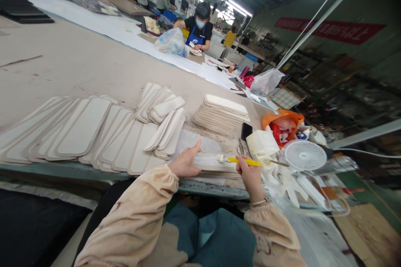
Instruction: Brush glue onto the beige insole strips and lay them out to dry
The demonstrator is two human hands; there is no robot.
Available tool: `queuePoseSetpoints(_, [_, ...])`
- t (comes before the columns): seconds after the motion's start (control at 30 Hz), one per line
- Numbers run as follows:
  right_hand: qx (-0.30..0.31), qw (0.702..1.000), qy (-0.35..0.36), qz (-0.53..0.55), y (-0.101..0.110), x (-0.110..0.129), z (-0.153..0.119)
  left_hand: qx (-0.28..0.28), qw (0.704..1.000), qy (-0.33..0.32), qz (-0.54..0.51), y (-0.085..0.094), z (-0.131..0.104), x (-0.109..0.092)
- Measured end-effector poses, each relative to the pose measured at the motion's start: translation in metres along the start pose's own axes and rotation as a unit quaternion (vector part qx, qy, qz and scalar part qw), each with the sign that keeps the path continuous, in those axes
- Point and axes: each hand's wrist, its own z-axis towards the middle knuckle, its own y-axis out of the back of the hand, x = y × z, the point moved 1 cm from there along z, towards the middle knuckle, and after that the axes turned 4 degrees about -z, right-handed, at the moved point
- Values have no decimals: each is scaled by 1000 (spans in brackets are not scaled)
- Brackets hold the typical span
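Observation:
My right hand [250, 175] is closed round the yellow handle of a brush [244, 161], whose pale bristles touch the top of a low stack of light boards [208, 160]. At the left end of that stack rests my left hand [187, 161], thumb stretched out and fingers apart, on the boards' edge. Overlapping rounded boards [83, 127] fan out along the table's near edge to the left, with a smaller loose pile [171, 131] beside my left hand. Behind the low stack stands a neat stack of boards [221, 112].
Scissors [241, 148] and a black phone [246, 131] lie right of the stacks. Further right are a white container [262, 144], an orange bag [283, 119] and a white fan [305, 155]. Across the table [78, 54] a person [200, 29] in a blue apron handles pieces.

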Motion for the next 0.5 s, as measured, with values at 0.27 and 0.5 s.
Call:
queuePoseSetpoints(0.27, [-59, 987, 3, -153, 47, -11, 15, 7, 1000, 8, 10, 0, 0, -1])
queuePoseSetpoints(0.5, [-77, 958, 72, -268, 54, -8, 2, 5, 1000, 5, 11, 1, 0, -2])
